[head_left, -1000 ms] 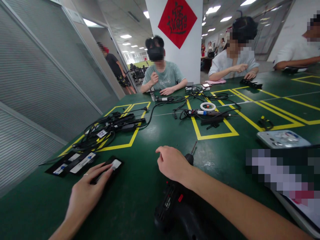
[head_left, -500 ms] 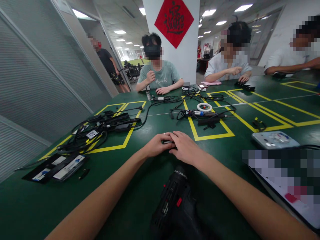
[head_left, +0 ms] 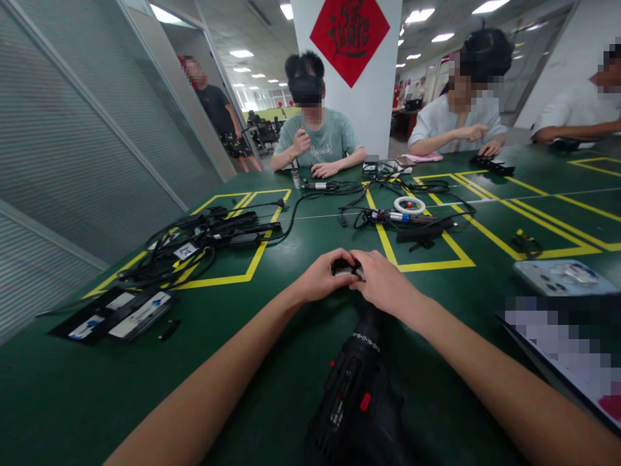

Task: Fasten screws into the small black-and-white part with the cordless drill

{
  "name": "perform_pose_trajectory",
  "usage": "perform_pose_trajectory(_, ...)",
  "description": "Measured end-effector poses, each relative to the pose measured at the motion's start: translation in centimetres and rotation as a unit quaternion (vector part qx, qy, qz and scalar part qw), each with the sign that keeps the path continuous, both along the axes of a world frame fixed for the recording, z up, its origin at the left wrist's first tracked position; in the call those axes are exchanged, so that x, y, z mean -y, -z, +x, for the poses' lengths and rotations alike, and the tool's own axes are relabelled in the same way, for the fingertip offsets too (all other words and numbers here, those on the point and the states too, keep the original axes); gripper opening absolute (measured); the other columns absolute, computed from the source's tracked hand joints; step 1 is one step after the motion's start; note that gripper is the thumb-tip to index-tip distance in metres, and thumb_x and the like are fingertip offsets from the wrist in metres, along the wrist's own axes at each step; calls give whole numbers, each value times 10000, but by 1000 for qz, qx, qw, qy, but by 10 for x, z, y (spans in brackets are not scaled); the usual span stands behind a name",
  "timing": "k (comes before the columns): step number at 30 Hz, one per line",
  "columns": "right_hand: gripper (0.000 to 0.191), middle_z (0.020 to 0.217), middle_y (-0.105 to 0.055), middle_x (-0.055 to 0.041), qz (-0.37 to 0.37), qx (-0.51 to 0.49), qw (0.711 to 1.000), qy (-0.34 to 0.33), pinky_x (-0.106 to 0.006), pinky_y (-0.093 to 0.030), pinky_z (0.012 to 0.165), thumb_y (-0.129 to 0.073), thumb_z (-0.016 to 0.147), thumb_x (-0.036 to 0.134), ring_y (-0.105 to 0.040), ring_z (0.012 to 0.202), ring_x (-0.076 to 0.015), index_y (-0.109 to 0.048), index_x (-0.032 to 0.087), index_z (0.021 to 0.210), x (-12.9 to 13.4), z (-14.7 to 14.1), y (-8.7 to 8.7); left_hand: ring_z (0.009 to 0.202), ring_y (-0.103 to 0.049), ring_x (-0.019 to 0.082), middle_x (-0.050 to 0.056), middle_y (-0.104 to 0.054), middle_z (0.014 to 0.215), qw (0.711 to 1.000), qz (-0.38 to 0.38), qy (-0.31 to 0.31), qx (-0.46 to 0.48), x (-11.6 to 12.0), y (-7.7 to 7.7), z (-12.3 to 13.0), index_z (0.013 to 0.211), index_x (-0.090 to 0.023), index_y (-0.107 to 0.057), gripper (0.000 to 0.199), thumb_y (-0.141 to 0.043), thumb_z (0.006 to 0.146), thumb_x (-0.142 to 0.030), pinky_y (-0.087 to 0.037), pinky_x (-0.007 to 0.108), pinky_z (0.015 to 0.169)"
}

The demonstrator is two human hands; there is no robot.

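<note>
My left hand (head_left: 321, 277) and my right hand (head_left: 385, 279) meet in the middle of the view, fingertips curled toward each other. Between them they grip a small black-and-white piece (head_left: 345, 272), mostly covered by the fingers, its kind unclear. Just below the hands lies a black cordless drill (head_left: 356, 388) with red buttons and a numbered collar, its chuck end close under my right hand. Neither hand visibly grips the drill.
The green table (head_left: 252, 323) carries black cables and tools (head_left: 213, 233) at left, a black case (head_left: 116, 314), and a tool with a white ring (head_left: 410, 206) ahead. A phone (head_left: 567, 277) and a tablet-like device (head_left: 557, 349) lie at right. Several people sit across.
The view has shifted slightly, so things sit a little further right. My fingers have parted somewhat, and more of the small black-and-white piece shows between them. The drill stays lying below.
</note>
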State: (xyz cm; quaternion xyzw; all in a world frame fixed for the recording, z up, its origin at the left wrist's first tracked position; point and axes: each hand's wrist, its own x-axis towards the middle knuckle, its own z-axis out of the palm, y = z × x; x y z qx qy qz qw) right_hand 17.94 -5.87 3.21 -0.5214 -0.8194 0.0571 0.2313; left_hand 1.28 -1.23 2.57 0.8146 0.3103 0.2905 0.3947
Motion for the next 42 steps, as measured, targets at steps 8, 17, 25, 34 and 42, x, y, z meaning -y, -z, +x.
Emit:
perform_pose_trajectory(8,348,1083,-581,-64,-4,-4,999,-31,-417,-475,798,-571,864,343,-571,959,-214,-526,168,1161,-3,5,0,890,-535,158,40,-586,927,1000,-3,14,-6,-2,2,-4,845,-143,-567,160,-623,745,-254,-418,279,836)
perform_pose_trajectory(17,330,1035,-595,-55,12,-8,999,-38,-412,-479,790,-569,865,351,-578,938,-208,-540,164,1136,-4,6,3,903,-540,158,37,-598,932,1000,3,1,-5,1,-1,-3,806,-147,-579,131,-633,740,-245,-412,275,835)
perform_pose_trajectory(25,342,1020,-590,-55,14,-5,1000,-17,-396,-488,760,-565,864,372,-582,906,-200,-536,165,1135,-3,6,4,846,-569,152,41,-623,939,998,-49,-22,21,-1,8,-4,877,-146,-610,212,-668,715,-269,-430,262,760)
perform_pose_trajectory(34,378,1109,-576,-74,8,-17,1000,-10,-422,-479,801,-569,862,375,-576,961,-216,-519,168,1174,-5,5,11,1047,-550,202,84,-591,1121,997,-52,-16,50,-1,11,-7,779,-146,-666,177,-689,700,-302,-429,303,866)
perform_pose_trajectory(42,368,1079,-586,-67,-3,-23,1000,-4,-416,-484,789,-566,864,375,-586,931,-207,-524,167,1165,-9,7,14,859,-589,147,52,-628,1011,996,-44,-57,46,2,12,-2,1039,-162,-582,355,-662,718,-291,-467,280,798)
